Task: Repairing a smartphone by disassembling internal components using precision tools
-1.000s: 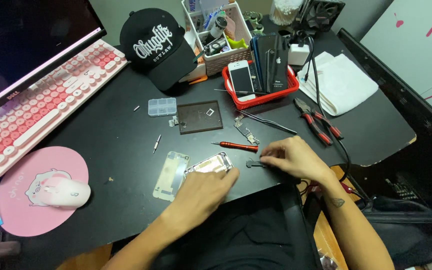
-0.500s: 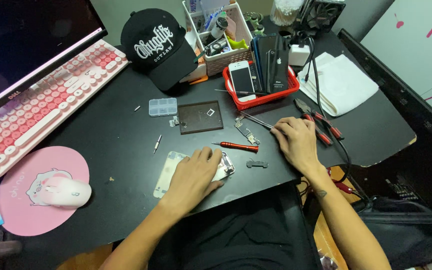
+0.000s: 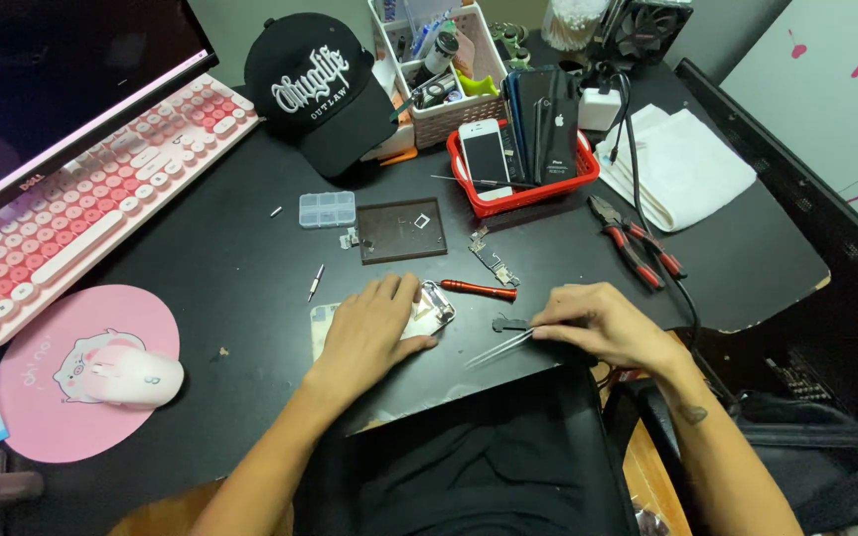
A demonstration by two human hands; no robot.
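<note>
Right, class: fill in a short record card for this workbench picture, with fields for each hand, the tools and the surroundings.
Left hand: left hand rests flat on an opened phone body on the black desk.
Right hand: right hand holds tweezers, tips pointing left, next to a small dark part.
Tools nearby: red screwdriver, red-handled pliers.
Behind: red basket of upright phones, black cap.
Left side: pink keyboard, mouse.

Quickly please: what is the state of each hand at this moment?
Left hand: open, lying flat on the opened phone.
Right hand: closed on thin metal tweezers, tips pointing left over the black desk.
</note>
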